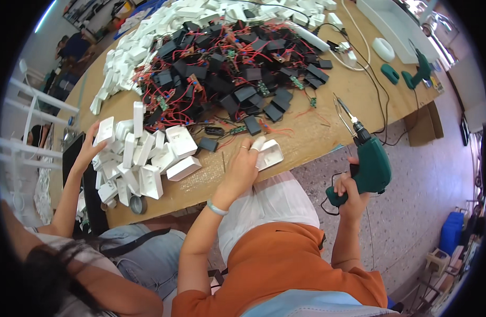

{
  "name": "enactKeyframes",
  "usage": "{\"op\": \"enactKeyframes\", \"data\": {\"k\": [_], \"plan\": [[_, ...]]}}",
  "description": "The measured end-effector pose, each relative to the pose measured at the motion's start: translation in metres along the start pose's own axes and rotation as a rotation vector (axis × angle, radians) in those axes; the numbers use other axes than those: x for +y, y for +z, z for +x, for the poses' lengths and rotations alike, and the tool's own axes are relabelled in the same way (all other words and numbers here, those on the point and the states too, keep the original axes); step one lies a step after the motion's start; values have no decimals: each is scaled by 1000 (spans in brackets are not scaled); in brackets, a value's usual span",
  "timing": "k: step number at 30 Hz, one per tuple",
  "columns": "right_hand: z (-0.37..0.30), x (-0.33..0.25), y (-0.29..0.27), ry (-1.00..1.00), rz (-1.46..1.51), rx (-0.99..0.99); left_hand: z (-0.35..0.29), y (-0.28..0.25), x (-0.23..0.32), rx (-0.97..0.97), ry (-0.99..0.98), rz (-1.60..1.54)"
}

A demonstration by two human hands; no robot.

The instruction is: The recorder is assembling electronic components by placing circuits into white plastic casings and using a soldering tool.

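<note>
Against your half-curled left hand (243, 168), grip unclear: white casing (272, 154), likely light, stiff; hold its sides | In your closed right hand (351, 191): green soldering gun (374, 164), probably heavier; keep to its handle (334, 198).

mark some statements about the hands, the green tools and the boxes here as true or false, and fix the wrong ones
1. The right hand holds a green pistol-shaped tool. True.
2. The left hand touches a black box. False: it touches an open white case.
3. A second green tool is toward the far right of the table. True.
4. The heap of black boxes and red wires lies on the floor. False: it is on the table.
5. A co-worker's hand at the left touches another white case. True.
</note>
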State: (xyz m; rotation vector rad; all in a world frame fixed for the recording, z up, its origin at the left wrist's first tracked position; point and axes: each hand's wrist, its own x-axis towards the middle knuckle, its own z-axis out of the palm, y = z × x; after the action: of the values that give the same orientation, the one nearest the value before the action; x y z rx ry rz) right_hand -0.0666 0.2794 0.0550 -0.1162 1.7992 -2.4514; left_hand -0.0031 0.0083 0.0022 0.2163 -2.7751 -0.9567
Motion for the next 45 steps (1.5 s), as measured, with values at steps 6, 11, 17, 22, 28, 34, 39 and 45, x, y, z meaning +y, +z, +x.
{"op": "enactKeyframes", "data": {"k": [6,11,17,22,28,34,39,45], "plan": [[-2,-9,-5,-14,-28,-11,20,-18,19,32,170,193],[0,-11,-9,-12,-14,-21,60,-35,31,163,370,88],[6,-10,-7,-69,11,-13,135,-11,48,-436,289,424],[2,-1,-25,-86,89,21,140,8,37,-436,323,565],[2,-2,-37,-98,51,51,130,-42,19,28,238,-287],[0,1,-31,-78,50,-32,89,-108,-5,498,66,-953],[-11,7,-28,-10,52,-79,33,-97,2,564,37,-818],[-38,14,-8,118,-168,-140,-10,-49,11,472,-48,-118]]}}
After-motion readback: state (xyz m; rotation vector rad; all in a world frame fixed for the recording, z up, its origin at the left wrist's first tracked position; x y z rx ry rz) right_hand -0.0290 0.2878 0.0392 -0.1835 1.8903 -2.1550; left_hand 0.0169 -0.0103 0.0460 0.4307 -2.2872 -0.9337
